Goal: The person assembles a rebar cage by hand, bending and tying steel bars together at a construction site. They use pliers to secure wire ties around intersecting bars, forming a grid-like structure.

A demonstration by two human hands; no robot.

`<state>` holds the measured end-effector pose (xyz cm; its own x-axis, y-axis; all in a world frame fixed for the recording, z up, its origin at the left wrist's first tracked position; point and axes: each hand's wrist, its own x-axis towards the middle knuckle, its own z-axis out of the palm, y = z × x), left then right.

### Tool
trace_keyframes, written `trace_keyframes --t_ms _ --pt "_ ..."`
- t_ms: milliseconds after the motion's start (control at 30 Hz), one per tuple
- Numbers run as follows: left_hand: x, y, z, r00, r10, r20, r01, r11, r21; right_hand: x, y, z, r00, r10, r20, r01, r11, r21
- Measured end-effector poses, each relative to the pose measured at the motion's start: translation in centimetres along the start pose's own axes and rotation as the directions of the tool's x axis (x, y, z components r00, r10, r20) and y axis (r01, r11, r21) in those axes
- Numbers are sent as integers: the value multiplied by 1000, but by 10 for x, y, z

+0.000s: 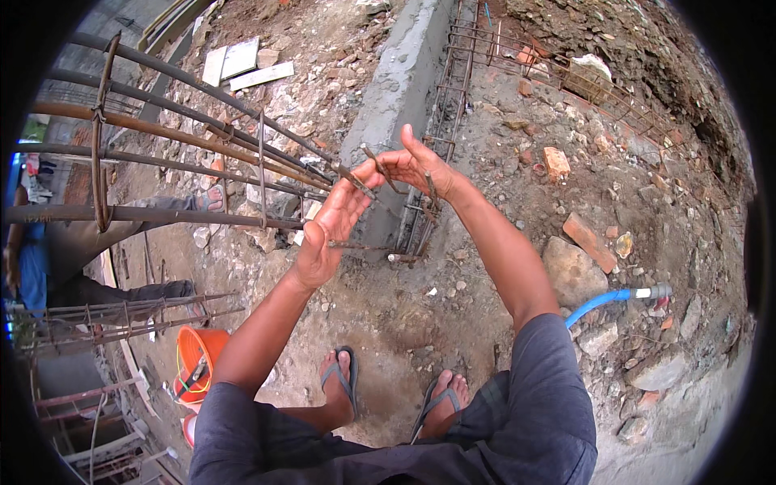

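Observation:
My left hand is held out with its fingers stretched and its thumb raised, beside the ends of several steel bars that come in from the left. Opposite it, my right hand has curved fingers and a thumb standing apart. Together they frame a gap around short bar ends, and the fingertips nearly meet; whether they touch the steel I cannot tell. Just beyond lies a grey concrete beam. A rusty rebar cage runs along its right side. Loop-shaped ties hold the bars on the left.
An orange bucket with a tool in it stands at lower left. Beyond it another person's trousered leg shows. To the right are a blue hose, a large stone and a broken brick. White boards lie at the far left.

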<state>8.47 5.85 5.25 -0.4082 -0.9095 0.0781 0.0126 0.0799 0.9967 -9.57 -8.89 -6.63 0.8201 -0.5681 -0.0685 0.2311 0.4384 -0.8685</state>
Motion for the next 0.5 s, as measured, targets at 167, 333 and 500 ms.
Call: trace_keyframes --t_ms 167,333,500 --pt "-4 -22 -2 964 169 -205 -158 985 66 -14 -8 2 993 -17 114 33 989 -142" --pt "10 -34 -15 955 195 -226 -235 957 -170 -22 -6 -5 993 -57 104 77 977 -200" --pt "5 -50 -22 926 210 -313 -242 968 -68 -52 10 -7 983 -165 85 179 965 -191"
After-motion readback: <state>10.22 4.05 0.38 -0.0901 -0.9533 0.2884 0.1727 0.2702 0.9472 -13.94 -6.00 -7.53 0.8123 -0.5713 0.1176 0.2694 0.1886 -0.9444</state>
